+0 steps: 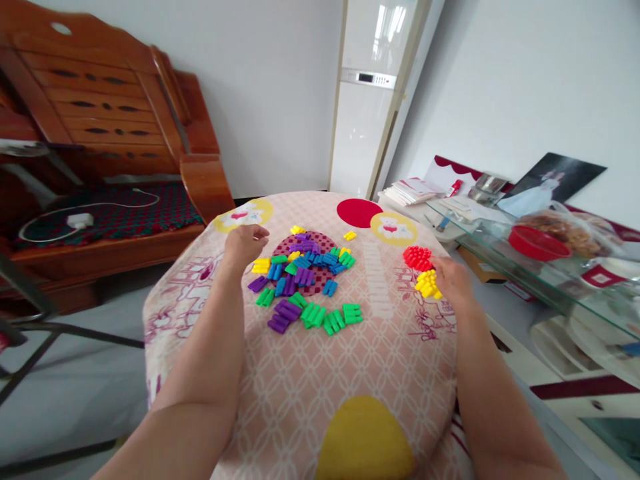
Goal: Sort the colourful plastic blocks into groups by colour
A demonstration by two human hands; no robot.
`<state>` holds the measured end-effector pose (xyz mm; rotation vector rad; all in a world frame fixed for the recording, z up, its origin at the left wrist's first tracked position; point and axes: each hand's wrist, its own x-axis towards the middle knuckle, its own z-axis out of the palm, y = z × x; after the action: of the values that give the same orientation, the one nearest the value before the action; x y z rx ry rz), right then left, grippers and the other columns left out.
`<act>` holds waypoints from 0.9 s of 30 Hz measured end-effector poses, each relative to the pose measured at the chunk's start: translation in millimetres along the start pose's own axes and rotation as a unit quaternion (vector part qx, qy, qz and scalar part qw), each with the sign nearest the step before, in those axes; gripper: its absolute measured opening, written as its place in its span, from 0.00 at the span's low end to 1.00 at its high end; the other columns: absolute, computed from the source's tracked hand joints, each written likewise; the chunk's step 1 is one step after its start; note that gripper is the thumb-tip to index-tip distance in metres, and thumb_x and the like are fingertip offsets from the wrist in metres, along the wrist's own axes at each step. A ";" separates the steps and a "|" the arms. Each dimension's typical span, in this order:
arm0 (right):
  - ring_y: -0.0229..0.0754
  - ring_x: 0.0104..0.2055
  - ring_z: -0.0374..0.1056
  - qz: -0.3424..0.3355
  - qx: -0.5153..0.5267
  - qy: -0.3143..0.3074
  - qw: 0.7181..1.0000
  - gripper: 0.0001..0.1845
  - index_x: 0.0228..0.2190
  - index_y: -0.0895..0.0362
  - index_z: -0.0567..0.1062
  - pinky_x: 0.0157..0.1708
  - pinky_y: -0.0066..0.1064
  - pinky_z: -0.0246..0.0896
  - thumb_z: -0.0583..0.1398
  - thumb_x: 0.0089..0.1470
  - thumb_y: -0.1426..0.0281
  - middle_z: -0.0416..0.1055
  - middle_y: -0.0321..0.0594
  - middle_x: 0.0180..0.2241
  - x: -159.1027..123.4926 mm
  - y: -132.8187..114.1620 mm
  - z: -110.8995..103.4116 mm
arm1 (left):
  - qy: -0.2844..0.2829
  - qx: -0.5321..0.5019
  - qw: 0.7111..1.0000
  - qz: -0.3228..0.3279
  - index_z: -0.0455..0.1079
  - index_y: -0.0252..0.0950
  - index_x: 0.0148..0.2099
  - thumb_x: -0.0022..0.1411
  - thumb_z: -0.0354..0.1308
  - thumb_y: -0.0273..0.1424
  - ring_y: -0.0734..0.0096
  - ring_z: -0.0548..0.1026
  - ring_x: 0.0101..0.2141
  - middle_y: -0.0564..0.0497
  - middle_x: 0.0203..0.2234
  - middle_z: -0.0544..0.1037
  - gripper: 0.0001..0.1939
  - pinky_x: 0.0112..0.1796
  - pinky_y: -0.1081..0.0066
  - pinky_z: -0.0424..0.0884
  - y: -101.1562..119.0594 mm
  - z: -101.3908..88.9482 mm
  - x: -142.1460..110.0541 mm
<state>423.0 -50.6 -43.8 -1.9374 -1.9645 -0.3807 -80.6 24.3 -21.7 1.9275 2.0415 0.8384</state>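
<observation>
Table (280,380), clock-face read from the person's edge. Right hand (450,279): near three, fingers at yellow pieces (427,285), grip I cannot tell; red pieces (417,257) beside. Left hand (248,241): eleven, loosely curled, hold unclear. Multicoloured pieces (304,276): centre, toward twelve.

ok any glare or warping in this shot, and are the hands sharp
Head view: window-like glare high on the tall white cabinet; head view: wooden bench leans and stretches near the left edge, wide-angle style; head view: left hand and right hand look slightly soft, fine finger detail unclear.
</observation>
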 end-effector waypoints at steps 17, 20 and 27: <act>0.46 0.39 0.74 -0.154 0.186 0.127 0.962 0.16 0.40 0.57 0.80 0.41 0.34 0.67 0.52 0.63 0.69 0.79 0.47 0.36 -34.8 -111.8 10.9 | -0.148 -0.189 0.965 0.107 0.77 0.33 0.46 0.55 0.59 0.36 0.68 0.78 0.28 0.49 0.29 0.81 0.17 0.29 0.72 0.71 48.7 4.1 -16.7; 0.46 0.42 0.74 -0.196 0.231 0.134 0.944 0.14 0.46 0.57 0.78 0.44 0.36 0.68 0.54 0.64 0.69 0.78 0.47 0.38 -42.7 -135.7 6.6 | -0.238 -0.281 0.916 0.159 0.75 0.33 0.46 0.54 0.59 0.35 0.68 0.78 0.28 0.50 0.28 0.81 0.18 0.28 0.73 0.73 85.7 29.2 -32.4; 0.48 0.48 0.71 -0.247 0.186 0.113 0.944 0.14 0.48 0.55 0.77 0.48 0.38 0.69 0.59 0.62 0.69 0.74 0.49 0.48 -53.4 -161.0 -3.1 | -0.276 -0.258 0.904 0.201 0.75 0.34 0.37 0.54 0.60 0.33 0.73 0.77 0.23 0.52 0.25 0.81 0.10 0.25 0.77 0.71 130.4 69.9 -67.0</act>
<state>262.4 -104.4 -55.0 -1.1114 -2.1592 -0.3082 74.3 -24.9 -24.4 1.9795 0.9938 0.7007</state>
